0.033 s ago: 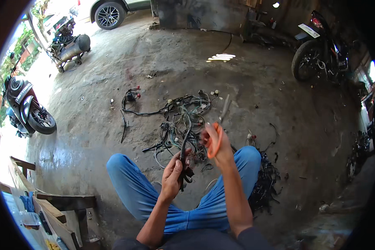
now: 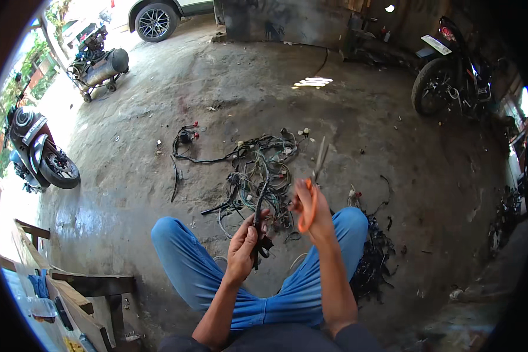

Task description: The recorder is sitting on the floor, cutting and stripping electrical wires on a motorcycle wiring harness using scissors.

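My left hand (image 2: pixel 242 252) grips a black wire harness section (image 2: pixel 258 226) upright, with some loose dark material at its lower part. My right hand (image 2: pixel 312 208) holds scissors with orange handles (image 2: pixel 308 218), their long metal blades (image 2: pixel 320 159) pointing up and away from me, to the right of the harness. Just beyond both hands a tangled pile of wiring (image 2: pixel 246 182) with small connectors lies on the concrete floor (image 2: pixel 111 229). A heap of black scraps (image 2: pixel 372 264) lies beside my right knee.
A scooter (image 2: pixel 38 152) and a wheeled tank machine (image 2: pixel 100 70) are at the left, a motorbike (image 2: pixel 437 85) at the back right, a car wheel (image 2: pixel 155 23) at the back. A wooden frame (image 2: pixel 91 281) with small items stands at lower left, near my left knee (image 2: pixel 173 234).
My right hand and the scissors have shifted slightly right and down. My left hand stays in nearly the same place on the harness.
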`<state>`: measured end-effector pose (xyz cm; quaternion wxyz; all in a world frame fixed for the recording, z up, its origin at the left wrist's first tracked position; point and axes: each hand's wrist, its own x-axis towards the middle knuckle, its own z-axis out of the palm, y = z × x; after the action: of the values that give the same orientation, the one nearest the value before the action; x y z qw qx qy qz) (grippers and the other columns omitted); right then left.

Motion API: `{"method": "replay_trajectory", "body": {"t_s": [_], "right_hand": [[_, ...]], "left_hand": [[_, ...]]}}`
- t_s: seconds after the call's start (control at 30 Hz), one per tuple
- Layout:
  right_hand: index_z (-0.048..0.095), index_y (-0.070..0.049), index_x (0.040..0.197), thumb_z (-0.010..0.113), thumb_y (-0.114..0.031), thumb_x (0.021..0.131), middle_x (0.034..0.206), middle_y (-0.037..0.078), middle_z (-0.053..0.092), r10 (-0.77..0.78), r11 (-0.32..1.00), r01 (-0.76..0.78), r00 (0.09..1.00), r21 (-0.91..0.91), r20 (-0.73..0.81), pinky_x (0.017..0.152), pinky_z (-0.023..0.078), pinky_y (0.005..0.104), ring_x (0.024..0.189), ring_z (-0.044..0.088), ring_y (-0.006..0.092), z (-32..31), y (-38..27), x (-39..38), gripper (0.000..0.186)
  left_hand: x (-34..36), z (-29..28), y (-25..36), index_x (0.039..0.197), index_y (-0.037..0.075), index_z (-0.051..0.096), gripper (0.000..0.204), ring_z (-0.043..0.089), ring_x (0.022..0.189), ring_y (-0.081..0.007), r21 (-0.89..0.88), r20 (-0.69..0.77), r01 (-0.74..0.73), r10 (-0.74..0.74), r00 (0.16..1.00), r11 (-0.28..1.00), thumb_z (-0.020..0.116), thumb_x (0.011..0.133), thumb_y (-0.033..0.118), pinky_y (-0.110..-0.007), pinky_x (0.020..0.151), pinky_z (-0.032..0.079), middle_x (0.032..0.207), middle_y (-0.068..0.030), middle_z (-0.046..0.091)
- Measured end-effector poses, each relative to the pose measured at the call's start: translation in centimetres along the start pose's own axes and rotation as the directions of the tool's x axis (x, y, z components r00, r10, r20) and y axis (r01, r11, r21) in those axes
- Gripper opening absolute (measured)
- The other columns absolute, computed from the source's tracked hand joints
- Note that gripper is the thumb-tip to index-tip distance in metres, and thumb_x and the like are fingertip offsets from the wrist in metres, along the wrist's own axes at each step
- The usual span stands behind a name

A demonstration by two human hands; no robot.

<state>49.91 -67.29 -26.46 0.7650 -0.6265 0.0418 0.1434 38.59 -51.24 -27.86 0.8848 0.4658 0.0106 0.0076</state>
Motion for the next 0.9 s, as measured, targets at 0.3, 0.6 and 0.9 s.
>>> {"method": "replay_trajectory", "body": {"t_s": [0.3,0.6,0.9], "right_hand": [[0.049,-0.004,0.105,0.037,-0.061,0.102,0.084,0.002,0.046,0.126,0.989,-0.068,0.849,-0.132,0.513,0.066,0.054,0.0281,0.073,0.053,0.0103,0.6,2.0,-14.8,0.058],[0.046,-0.006,0.091,0.034,-0.063,0.101,0.077,0.001,0.041,0.272,0.953,-0.302,0.810,-0.028,0.519,0.065,0.053,0.0302,0.066,0.048,0.0113,1.1,2.3,-15.1,0.059],[0.048,-0.005,0.092,0.035,-0.067,0.100,0.078,0.003,0.044,0.269,0.963,-0.233,0.847,-0.136,0.458,0.064,0.052,0.0307,0.068,0.052,0.0137,1.0,3.3,-14.4,0.064]], "left_hand": [[0.9,0.8,0.1,0.150,-0.002,0.041,0.055,0.044,0.092,-0.0070,0.083,0.027,-0.020,0.017,0.999,0.996,0.055,0.104,0.025,-0.020,0.085,0.036,0.104,0.0021,0.050],[1.2,0.9,0.1,0.150,-0.003,0.041,0.054,0.043,0.092,-0.0072,0.097,0.028,-0.017,0.014,1.000,0.995,0.053,0.105,0.025,-0.020,0.084,0.036,0.106,0.0015,0.048],[1.5,0.8,0.8,0.149,-0.005,0.039,0.057,0.045,0.093,-0.0077,0.256,0.061,-0.056,0.041,0.997,0.965,0.053,0.105,0.028,-0.021,0.086,0.037,0.108,-0.0001,0.052]]}}
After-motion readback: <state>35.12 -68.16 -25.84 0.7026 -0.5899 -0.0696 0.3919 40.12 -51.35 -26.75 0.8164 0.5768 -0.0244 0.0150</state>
